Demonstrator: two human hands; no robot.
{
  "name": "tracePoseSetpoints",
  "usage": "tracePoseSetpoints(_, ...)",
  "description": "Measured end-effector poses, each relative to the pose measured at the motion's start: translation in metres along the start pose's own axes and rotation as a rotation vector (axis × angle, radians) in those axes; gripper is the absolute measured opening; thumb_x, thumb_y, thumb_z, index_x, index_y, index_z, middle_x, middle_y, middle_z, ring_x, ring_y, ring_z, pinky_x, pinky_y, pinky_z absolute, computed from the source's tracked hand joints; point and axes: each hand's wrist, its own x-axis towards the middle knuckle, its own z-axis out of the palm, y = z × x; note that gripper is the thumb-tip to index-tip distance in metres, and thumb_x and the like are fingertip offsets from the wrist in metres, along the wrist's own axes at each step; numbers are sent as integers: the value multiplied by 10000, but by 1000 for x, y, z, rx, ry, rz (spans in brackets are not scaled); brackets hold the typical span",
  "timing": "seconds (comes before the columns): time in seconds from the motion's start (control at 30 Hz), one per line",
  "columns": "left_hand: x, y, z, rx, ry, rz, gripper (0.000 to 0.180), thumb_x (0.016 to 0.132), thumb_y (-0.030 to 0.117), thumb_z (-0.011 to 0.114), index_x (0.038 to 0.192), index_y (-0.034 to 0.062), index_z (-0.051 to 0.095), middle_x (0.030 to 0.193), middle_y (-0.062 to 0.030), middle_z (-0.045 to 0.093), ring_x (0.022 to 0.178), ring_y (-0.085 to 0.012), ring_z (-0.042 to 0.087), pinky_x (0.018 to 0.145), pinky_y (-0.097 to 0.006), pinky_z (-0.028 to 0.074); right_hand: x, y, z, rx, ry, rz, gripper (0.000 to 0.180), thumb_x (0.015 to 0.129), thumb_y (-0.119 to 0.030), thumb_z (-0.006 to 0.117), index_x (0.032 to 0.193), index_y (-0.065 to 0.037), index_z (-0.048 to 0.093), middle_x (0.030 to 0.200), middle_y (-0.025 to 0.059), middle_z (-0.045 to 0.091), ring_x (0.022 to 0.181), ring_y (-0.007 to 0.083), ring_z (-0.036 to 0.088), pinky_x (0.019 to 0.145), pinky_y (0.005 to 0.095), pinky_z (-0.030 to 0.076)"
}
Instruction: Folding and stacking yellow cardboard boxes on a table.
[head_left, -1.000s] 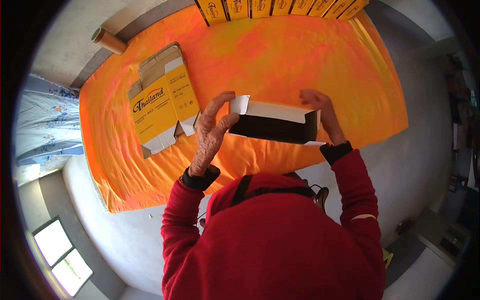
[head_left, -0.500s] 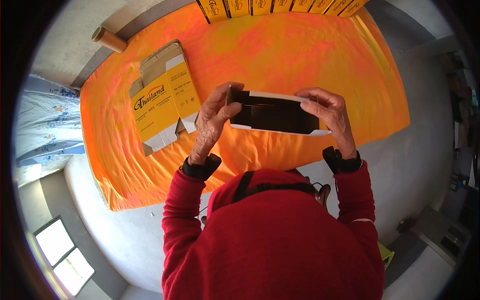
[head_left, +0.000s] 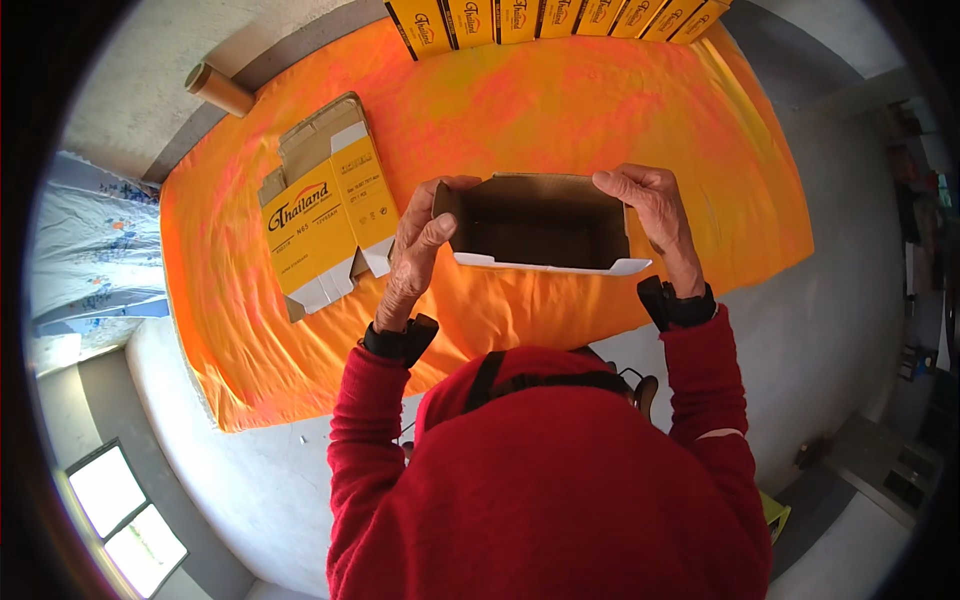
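Both hands on the box now: a sec ago my right hand (head_left: 655,205) looked lifted beside the right end, fingers up; now it's come in & has hold of the far right corner. Left hand (head_left: 412,240) stayed on the left end, grasping it, thumb at the rim, fingers round the outside. The open box (head_left: 545,222) itself is btwn my hands, right in front of me over the orange cloth (head_left: 520,120); can't tell if its underside touches the cloth or hangs clear. Biggest diff: the mouth's turned up toward me, so I see the brown inside walls, where 1 s ago a white flap lay along the far side & the inside was just dark. That far flap isn't in view now; only the near white flap (head_left: 550,264) shows along the edge closest to me. For the job in hand I'd say that means the carton's opened out into shape & steadied at both ends, mouth unblocked, flaps not closed yet. Flat carton (head_left: 325,220) to the left hasn't shifted, still folded down & untouched. Row of yellow boxes (head_left: 560,22) at the far edge is same as b4.
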Motion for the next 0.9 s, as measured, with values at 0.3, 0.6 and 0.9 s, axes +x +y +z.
tracePoseSetpoints(0.3, 1, 5, 3, 44, -7, -11, 500, 922, 410, 603, 1265, 55, 526, 1238, -63, 581, 1142, -176, 512, 1016, -333, 367, -1, -29, -17, 48, -266, -12, 172, 857, -174, 695, 811, -12, 664, 926, 46, 676, 879, 132, 625, 812, 259, 477)
tracePoseSetpoints(0.6, -1, 2, 4, 82, 16, -4, 495, 923, 395, 599, 1270, 50, 528, 1197, -55, 585, 1104, -168, 518, 1004, -324, 367, -8, -8, -49, -58, -474, -80, 300, 764, 23, 568, 1017, -22, 723, 1227, 115, 648, 1124, 234, 610, 951, 346, 484)
tracePoseSetpoints(0.9, 1, 6, 6, 64, 12, -31, 547, 905, 446, 605, 1273, 50, 522, 1244, -81, 574, 1141, -188, 511, 1010, -332, 370, -7, 9, -45, 18, -549, -289, 463, 705, -85, 645, 1164, -61, 697, 1321, 123, 600, 1234, 260, 547, 1000, 366, 447)
